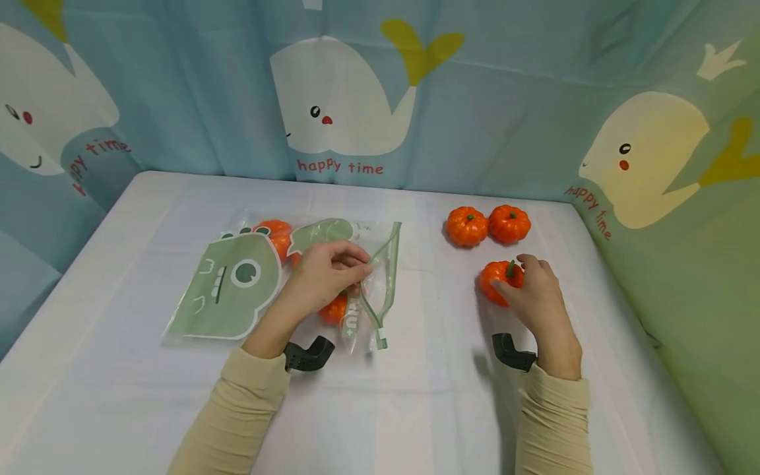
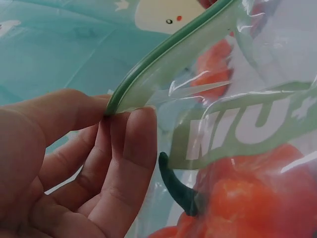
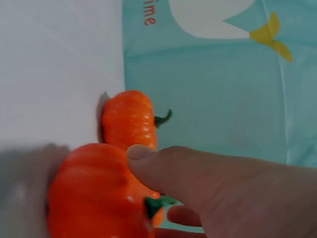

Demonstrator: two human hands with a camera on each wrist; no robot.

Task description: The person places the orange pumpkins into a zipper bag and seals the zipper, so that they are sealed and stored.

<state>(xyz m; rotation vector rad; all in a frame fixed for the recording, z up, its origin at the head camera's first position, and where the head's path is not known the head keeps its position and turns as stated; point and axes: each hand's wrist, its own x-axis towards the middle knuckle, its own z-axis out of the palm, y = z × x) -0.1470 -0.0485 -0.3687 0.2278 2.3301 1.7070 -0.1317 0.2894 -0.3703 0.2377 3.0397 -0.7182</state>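
A clear zip bag (image 1: 231, 297) with a green dinosaur print lies on the left of the table, with orange toy pumpkins (image 1: 334, 310) inside. My left hand (image 1: 323, 280) pinches the bag's green zip edge (image 2: 143, 67) between thumb and fingers, and the mouth stands apart there. To the right, my right hand (image 1: 541, 307) holds a small orange pumpkin (image 1: 491, 282) with a green stem. Its thumb presses this pumpkin (image 3: 94, 193) in the right wrist view; most of the other fingers are hidden there.
Behind the right hand, two more pumpkins (image 1: 467, 226) (image 1: 509, 224) stand side by side on the white table (image 1: 427, 382). A whale-printed curtain (image 1: 510, 132) hangs along the table's back and right sides. Dark wrist mounts (image 1: 310, 354) (image 1: 512, 353) jut from both wrists.
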